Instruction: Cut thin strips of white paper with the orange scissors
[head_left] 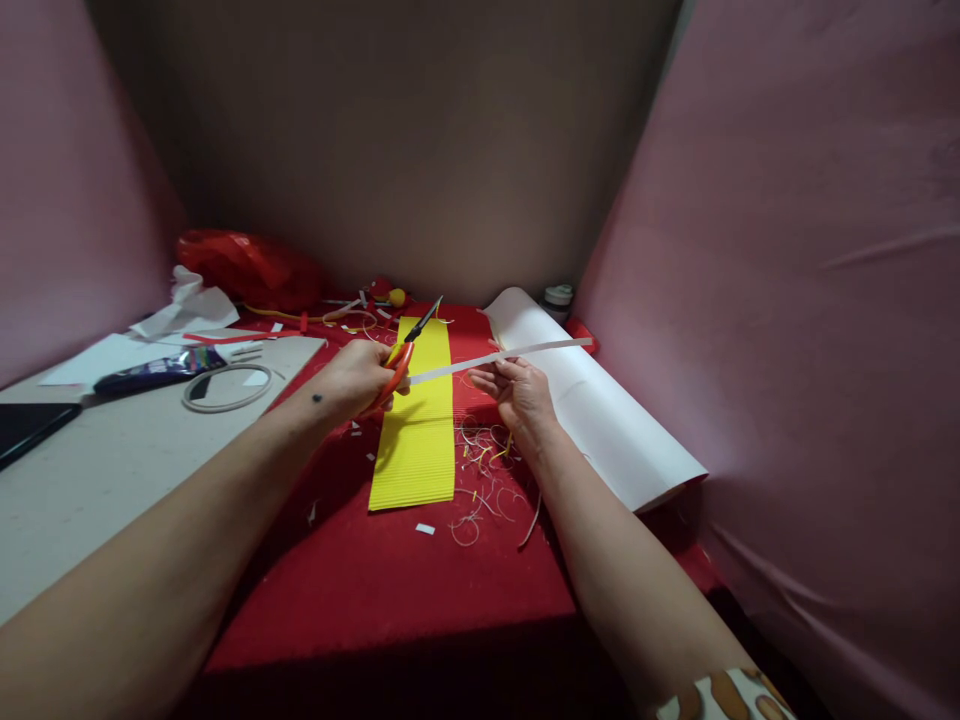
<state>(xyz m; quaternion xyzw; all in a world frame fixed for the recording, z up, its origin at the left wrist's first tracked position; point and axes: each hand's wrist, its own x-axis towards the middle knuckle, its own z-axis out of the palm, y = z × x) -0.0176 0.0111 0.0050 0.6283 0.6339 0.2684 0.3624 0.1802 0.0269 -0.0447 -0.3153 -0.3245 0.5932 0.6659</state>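
Note:
My left hand [365, 375] is closed around the orange and yellow handles of a pair of scissors [403, 358], whose dark blades point up and away. A narrow white paper strip [465, 365] stretches from beside the scissor handles to the right. Its left end is by my left fingertips; whether they pinch it I cannot tell. My right hand [517, 388] pinches the strip along its length, and the free end sticks out to the right. Beneath the strip lies a yellow corrugated sheet [416, 450] on the red cloth [390, 600].
Thread scraps [487, 460] litter the cloth. A rolled white sheet [600, 420] lies on the right, a lidded jar [557, 300] behind it. On the pale board [150, 450] are a dark tube [161, 370] and a white ring [232, 388]. A red plastic bag [247, 265] sits behind.

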